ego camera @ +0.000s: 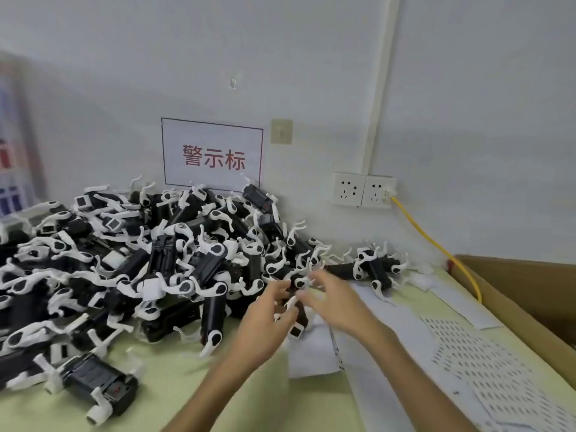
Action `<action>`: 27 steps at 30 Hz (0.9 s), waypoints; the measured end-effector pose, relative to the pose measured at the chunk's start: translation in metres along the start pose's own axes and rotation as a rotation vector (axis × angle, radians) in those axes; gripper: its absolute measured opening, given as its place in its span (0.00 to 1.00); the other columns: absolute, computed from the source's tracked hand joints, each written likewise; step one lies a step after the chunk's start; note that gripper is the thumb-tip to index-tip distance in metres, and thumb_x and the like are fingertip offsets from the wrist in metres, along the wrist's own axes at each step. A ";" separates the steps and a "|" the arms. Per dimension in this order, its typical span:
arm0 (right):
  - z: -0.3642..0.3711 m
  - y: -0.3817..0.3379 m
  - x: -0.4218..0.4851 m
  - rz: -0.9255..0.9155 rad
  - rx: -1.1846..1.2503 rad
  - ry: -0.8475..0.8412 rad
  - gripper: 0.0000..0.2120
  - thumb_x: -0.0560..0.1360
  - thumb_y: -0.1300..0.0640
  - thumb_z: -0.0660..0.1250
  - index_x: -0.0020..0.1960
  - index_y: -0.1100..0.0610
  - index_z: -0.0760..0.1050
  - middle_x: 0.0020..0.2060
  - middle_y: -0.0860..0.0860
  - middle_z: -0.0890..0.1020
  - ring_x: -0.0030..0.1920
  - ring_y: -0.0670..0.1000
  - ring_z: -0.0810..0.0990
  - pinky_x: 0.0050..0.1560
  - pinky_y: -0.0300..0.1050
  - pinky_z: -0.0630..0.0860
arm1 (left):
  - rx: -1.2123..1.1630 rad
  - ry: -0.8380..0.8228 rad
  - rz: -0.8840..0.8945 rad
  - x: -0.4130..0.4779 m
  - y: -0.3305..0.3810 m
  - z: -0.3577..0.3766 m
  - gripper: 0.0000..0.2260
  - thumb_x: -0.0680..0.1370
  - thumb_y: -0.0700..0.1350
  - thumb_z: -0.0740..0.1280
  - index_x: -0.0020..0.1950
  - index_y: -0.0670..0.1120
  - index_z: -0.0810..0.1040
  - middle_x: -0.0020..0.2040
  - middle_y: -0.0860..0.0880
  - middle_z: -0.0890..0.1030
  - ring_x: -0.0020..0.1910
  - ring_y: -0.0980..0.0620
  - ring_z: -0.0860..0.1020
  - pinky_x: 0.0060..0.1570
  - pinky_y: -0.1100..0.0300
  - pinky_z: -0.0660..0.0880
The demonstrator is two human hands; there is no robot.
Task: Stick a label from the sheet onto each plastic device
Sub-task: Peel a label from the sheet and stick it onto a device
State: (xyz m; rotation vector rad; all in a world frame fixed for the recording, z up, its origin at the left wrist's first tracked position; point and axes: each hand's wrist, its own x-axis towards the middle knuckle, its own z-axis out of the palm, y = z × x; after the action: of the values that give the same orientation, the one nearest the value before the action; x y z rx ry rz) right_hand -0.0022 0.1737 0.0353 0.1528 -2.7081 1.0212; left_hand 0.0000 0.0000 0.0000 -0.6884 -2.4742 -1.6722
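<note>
Plastic device (297, 311), black with white arms, gripped by left hand (265, 319), fingers curled round its side. Long axis running away from the body, small display end pointing near, other end toward the wall. Right hand (338, 302) blurred at that far end, fingers loosely apart; grip impossible to tell. On the desk (187, 394), label sheet (486, 363) to the right, heap (140, 260) of like devices to the left.
</note>
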 end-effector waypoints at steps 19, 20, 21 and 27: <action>-0.007 0.021 -0.025 0.193 1.318 0.023 0.17 0.79 0.61 0.59 0.46 0.52 0.87 0.43 0.52 0.86 0.40 0.49 0.84 0.39 0.40 0.80 | -0.317 0.172 0.130 0.012 0.005 0.014 0.30 0.75 0.44 0.77 0.73 0.56 0.69 0.68 0.58 0.74 0.63 0.70 0.74 0.55 0.74 0.72; -0.005 0.022 -0.027 0.208 1.351 0.005 0.20 0.79 0.64 0.57 0.44 0.53 0.87 0.41 0.52 0.86 0.39 0.49 0.84 0.40 0.40 0.80 | -0.461 0.132 0.067 0.012 0.007 0.014 0.28 0.76 0.45 0.77 0.71 0.56 0.70 0.64 0.55 0.78 0.59 0.66 0.79 0.51 0.70 0.76; -0.004 0.022 -0.028 0.218 1.361 -0.010 0.22 0.79 0.66 0.55 0.44 0.55 0.87 0.40 0.52 0.85 0.38 0.48 0.84 0.39 0.40 0.80 | -0.577 0.079 0.011 0.011 0.007 0.013 0.26 0.76 0.48 0.76 0.71 0.55 0.71 0.60 0.50 0.82 0.56 0.58 0.83 0.47 0.66 0.78; -0.001 0.023 -0.033 0.340 1.498 -0.096 0.18 0.81 0.66 0.52 0.44 0.60 0.80 0.33 0.52 0.80 0.26 0.48 0.74 0.27 0.38 0.73 | -0.793 -0.322 -0.123 0.004 0.003 0.001 0.23 0.81 0.65 0.59 0.67 0.53 0.81 0.64 0.45 0.82 0.45 0.49 0.78 0.46 0.52 0.79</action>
State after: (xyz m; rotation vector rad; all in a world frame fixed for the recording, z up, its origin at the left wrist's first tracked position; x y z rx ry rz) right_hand 0.0252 0.1922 0.0126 -0.0243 -1.4293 2.8924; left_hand -0.0020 0.0029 0.0035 -0.9308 -1.9771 -2.8152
